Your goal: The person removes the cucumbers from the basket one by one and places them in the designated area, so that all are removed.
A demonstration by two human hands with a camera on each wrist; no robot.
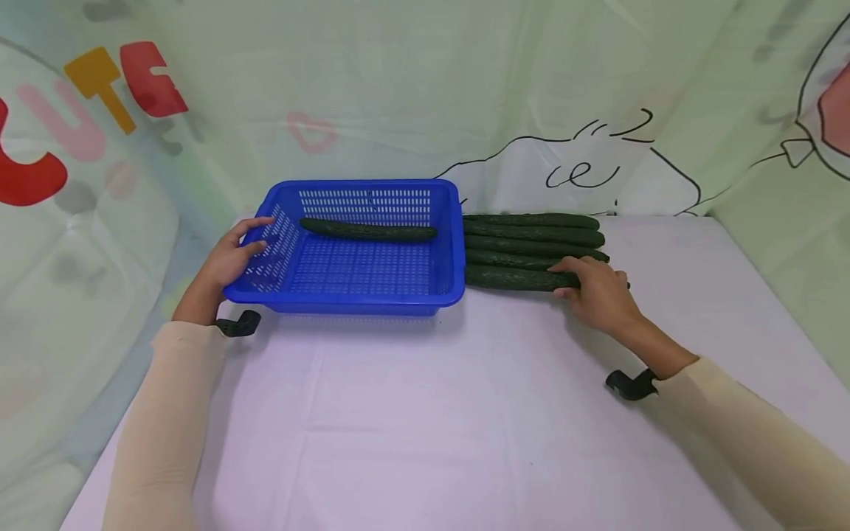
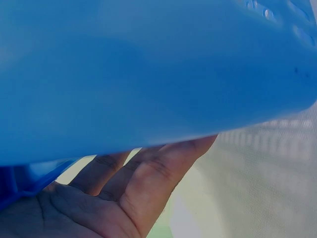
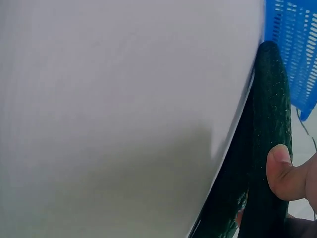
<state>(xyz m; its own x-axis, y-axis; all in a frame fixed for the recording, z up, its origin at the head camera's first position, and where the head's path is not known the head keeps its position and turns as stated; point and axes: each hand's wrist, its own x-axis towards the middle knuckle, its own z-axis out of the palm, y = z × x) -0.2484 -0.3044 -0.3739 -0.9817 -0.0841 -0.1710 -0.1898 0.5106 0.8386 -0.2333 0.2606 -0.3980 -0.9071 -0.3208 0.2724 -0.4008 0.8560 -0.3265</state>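
Observation:
A blue plastic basket [image 1: 372,306] with slotted walls stands on the table, and one long cucumber [image 1: 368,231] lies inside it along the far side. My left hand [image 1: 229,254] holds the basket's left rim; the left wrist view shows the palm and fingers against the blue plastic [image 2: 148,89]. To the right of the basket, several cucumbers [image 1: 531,234] lie side by side. My right hand [image 1: 598,295] grips the nearest cucumber [image 1: 511,278] near its right end. In the right wrist view the thumb [image 3: 285,173] presses on the dark green skin of that cucumber [image 3: 270,109].
A white cloth covers the table [image 1: 398,420]. Behind it hangs a pale green printed curtain [image 1: 372,81] with letters and line drawings. A small black device [image 1: 631,385] sits at the right wrist, and another black device [image 1: 239,324] at the left.

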